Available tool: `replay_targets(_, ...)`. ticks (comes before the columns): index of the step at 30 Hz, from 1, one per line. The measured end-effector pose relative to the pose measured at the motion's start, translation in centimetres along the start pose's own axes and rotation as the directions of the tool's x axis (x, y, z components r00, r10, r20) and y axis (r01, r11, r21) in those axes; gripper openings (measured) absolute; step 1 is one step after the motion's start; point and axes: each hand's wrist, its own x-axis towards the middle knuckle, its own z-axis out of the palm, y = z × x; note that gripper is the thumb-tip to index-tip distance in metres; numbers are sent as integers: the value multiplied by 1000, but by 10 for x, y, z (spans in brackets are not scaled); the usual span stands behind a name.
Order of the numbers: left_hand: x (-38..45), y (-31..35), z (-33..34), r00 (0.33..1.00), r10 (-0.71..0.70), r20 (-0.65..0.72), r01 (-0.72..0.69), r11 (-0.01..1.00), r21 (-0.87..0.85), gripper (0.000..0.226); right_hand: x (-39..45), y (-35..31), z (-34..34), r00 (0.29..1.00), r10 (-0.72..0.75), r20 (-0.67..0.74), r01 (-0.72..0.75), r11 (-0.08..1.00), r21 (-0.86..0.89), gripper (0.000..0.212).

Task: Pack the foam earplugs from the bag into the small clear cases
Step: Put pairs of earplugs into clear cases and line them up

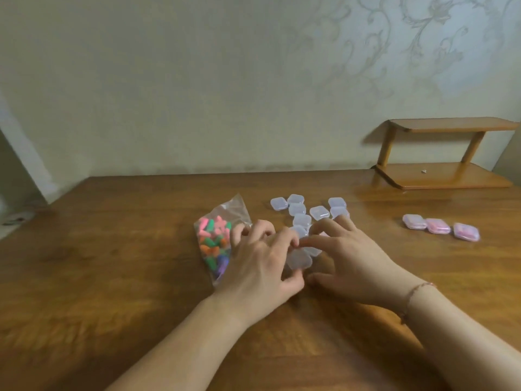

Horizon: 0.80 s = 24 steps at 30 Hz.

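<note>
Both hands, left hand (260, 261) and right hand (342, 256), pinch one small clear plastic case (300, 259), apparently opening it; next, an earplug from the clear bag of coloured foam earplugs (214, 241) at left.

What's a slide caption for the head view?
Both hands handle a clear case between the earplug bag and three filled cases.

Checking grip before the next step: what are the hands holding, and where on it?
Both hands meet on one small clear case, fingertips at its edges; the exact hold is blurred.
</note>
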Motion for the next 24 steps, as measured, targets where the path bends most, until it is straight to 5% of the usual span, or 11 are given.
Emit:
replay_targets(4, -7, -6, -17, 984, -169, 56, 176, 886, -429, 39, -13, 2, -11, 985, 4, -172, 60, 930, 363, 42)
replay_targets(8, -7, -6, -26, 974, -176, 145, 227, 674, -703, 43, -21, -9, -15, 943, -30, -332, 204, 840, 503, 38)
replay_targets(13, -2, 1, -28, 938, -192, 287, 322, 188, -928, 52, -24, -24, -14, 865, 13, -501, 277, 820, 500, 27)
replay_targets(16, -1, 2, -28, 923, -204, 326, 335, 10, -942, 52, -27, -24, -19, 846, 2, -533, 308, 815, 492, 25)
replay_targets(19, 1, -2, -30, 908, -242, 342, 338, -58, -939, 57, -29, -21, -23, 840, 5, -542, 318, 805, 501, 16)
replay_targets(24, 1, -1, -31, 906, -218, 362, 365, -30, -931, 62, -27, -20, -19, 833, -48, -551, 302, 875, 380, 16)
